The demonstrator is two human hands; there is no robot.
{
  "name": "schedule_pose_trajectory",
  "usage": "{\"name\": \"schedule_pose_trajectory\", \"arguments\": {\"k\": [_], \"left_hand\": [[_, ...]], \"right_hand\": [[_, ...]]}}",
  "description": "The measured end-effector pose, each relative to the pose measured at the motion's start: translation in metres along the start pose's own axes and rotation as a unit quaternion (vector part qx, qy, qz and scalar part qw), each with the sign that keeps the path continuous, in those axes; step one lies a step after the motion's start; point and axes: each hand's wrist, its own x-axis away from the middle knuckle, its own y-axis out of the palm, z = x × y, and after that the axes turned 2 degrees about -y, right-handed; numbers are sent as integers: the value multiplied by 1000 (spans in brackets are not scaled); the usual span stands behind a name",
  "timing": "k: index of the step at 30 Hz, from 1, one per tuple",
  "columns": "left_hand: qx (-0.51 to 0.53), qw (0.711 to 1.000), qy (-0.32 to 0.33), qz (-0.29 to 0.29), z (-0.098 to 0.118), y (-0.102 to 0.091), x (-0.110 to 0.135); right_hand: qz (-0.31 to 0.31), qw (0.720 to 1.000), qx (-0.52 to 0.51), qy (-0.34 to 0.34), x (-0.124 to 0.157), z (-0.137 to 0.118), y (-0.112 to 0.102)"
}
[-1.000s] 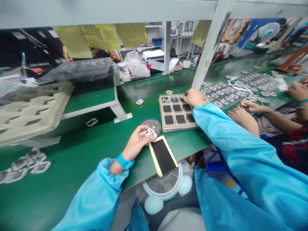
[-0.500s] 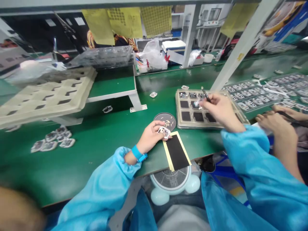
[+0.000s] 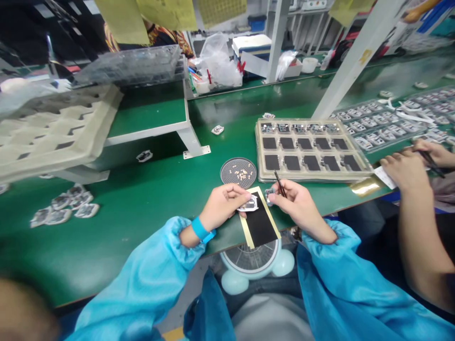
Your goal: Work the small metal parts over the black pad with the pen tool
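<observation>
My left hand (image 3: 227, 200) is closed on a small white plastic frame (image 3: 250, 204), held just over a black mat with yellow edges (image 3: 262, 221). To its right, my right hand (image 3: 297, 202) pinches a small circuit board (image 3: 269, 196) and also keeps a dark, thin pen-like tool (image 3: 279, 183) between its fingers. The board and the frame are apart. Behind my hands lies a round grey perforated dish (image 3: 227, 176) with several tiny light pieces (image 3: 242, 174) in it. The compartment tray (image 3: 261, 163) stands beyond my right hand, with boards in its back row.
Loose white frames (image 3: 86, 210) lie in a group at left. A raised shelf (image 3: 152, 127) bears a moulded tray (image 3: 81, 137). A slanted metal post (image 3: 346, 71) rises behind the compartment tray. At right are a co-worker's hands (image 3: 405, 168) and trays of frames (image 3: 377, 137).
My right hand has come from over the compartment tray back towards my left hand, bringing the small board and the tool. My left hand still holds the white frame. The view has shifted slightly.
</observation>
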Motion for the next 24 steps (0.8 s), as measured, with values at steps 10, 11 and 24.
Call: {"name": "schedule_pose_trajectory", "arguments": {"k": [10, 11, 24], "left_hand": [[37, 999, 17, 25, 1, 2, 3], [42, 998, 23, 27, 0, 2, 2], [24, 999, 41, 10, -5, 5, 4]], "right_hand": [[-14, 999, 24, -36, 12, -3, 3], [-2, 998, 38, -44, 12, -3, 2], [-47, 995, 92, -10, 6, 3, 5]]}}
